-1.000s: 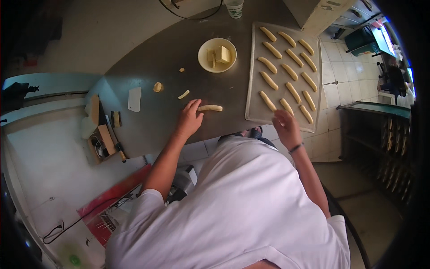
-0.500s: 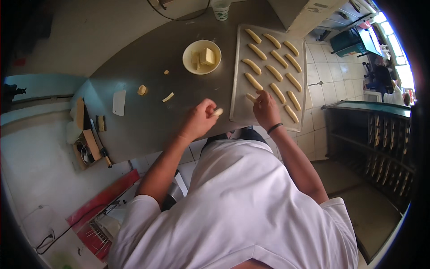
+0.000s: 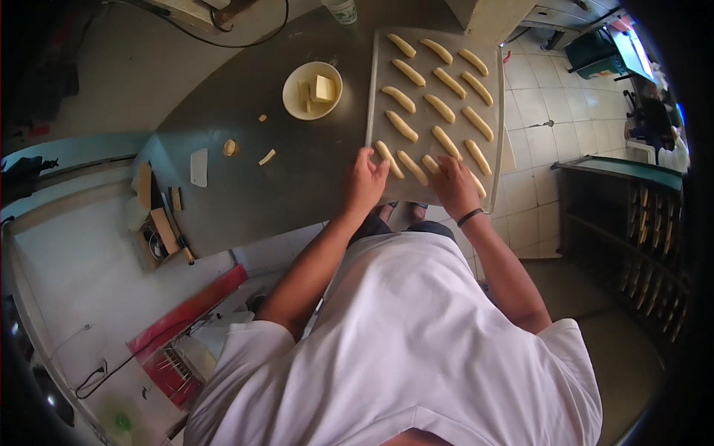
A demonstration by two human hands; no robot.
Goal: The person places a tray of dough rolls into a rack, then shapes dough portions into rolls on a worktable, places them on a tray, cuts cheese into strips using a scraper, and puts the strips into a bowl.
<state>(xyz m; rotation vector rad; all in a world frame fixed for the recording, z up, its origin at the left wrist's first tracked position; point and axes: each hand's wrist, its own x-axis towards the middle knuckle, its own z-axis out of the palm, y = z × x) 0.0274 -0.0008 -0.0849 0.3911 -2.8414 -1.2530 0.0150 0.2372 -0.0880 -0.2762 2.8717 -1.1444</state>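
Pale dough sticks (image 3: 439, 108) lie in slanting rows on a metal baking tray (image 3: 376, 78). At the tray's near left edge is my left hand (image 3: 363, 184), thumb and forefinger a little apart, with nothing visible between them. Its thumb is right beside one dough stick (image 3: 389, 159); whether they touch I cannot tell. My right hand (image 3: 456, 187) reaches over the tray's near side, fingers closed on the end of another dough stick (image 3: 430, 163). These fingers partly cover that stick and a neighbouring one.
On the metal table (image 3: 245, 201) stand a white bowl (image 3: 289, 103) with yellow blocks and a cup (image 3: 342, 10). A white scraper (image 3: 198, 167), a small dough lump (image 3: 230, 147) and dough scraps lie left. A rack (image 3: 595, 215) with filled trays stands right.
My left hand has moved right to the tray's edge, and the dough piece no longer shows in it. More dough sticks show in the near row. The view has shifted slightly.
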